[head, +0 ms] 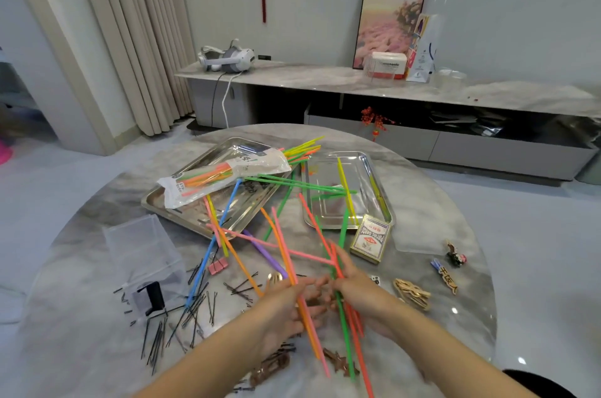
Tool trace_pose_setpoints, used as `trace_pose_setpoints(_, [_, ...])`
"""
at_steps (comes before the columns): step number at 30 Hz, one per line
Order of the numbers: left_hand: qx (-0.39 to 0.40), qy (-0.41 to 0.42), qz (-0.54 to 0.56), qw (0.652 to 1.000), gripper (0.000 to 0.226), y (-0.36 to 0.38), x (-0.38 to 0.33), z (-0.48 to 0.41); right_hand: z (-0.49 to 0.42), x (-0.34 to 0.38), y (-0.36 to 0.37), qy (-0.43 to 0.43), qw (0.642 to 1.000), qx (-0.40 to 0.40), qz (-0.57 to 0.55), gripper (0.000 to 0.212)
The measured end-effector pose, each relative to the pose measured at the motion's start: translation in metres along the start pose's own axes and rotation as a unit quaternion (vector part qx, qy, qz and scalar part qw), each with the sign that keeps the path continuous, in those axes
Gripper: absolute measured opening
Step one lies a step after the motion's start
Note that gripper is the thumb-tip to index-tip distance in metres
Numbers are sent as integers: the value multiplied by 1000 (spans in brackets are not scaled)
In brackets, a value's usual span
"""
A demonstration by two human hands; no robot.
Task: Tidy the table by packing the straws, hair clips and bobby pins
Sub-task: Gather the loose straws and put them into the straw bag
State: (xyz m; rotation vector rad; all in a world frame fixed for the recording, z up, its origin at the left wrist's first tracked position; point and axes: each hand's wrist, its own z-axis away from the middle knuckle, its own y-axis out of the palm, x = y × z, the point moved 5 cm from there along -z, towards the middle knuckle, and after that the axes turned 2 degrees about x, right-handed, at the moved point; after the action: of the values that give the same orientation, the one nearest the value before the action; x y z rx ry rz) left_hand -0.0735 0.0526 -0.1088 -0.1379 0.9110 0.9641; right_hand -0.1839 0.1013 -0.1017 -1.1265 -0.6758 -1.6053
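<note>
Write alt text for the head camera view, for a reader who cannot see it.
A person's left hand and right hand grip colourful straws above a marble table. Loose straws and a straw bag lie across two steel trays; black bobby pins lie scattered left, near a clear box.

On the round marble desk (439, 209), bobby pins (195, 306) and a clear box (143, 254) lie left of the left hand (286, 309). A card pack (370, 240) lies beyond the right hand (361, 293), with two steel trays (357, 166) and strewn straws (283, 244) beyond both.
</note>
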Motion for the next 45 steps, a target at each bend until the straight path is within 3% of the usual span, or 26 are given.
trace_pose_setpoints(6, [2, -27, 38, 999, 22, 1, 0, 6, 6, 3, -2, 13, 998, -7, -65, 64])
trace_pose_setpoints(10, [31, -47, 42, 998, 18, 10, -5, 14, 17, -6, -2, 40, 998, -30, -33, 61])
trace_pose_setpoints(13, [28, -32, 12, 999, 24, 9, -10, 20, 26, -10, 0, 46, 997, -64, -9, 41])
trace_pose_setpoints(17, [-2, 19, 27, 999, 18, 2, -20, 19, 34, 0, 12, 36, 985, -52, -161, 22])
trace_pose_setpoints(21, [70, 38, 60, 995, 24, 12, -22, 19, 25, 12, 23, -21, 946, -26, -323, 22])
trace_pose_setpoints(26, [105, 64, 10, 992, 29, 16, -17, 12, 12, 20, 14, -80, 959, -68, -265, 24])
trace_pose_setpoints(32, [89, 93, -85, 988, 22, 17, -15, 7, 1, 43, -7, -164, 915, -51, -365, 21])
trace_pose_setpoints(35, [66, 128, -141, 979, 24, 18, -16, 0, -1, 46, -13, -181, 929, -66, -317, 16])
trace_pose_setpoints(39, [26, 148, -109, 983, 25, 11, -17, -8, -1, 40, -15, -153, 976, -103, -117, 13])
trace_pose_setpoints(45, [17, 263, -221, 939, 21, 13, -33, 1, 6, 62, -20, -226, 969, -93, -30, 9])
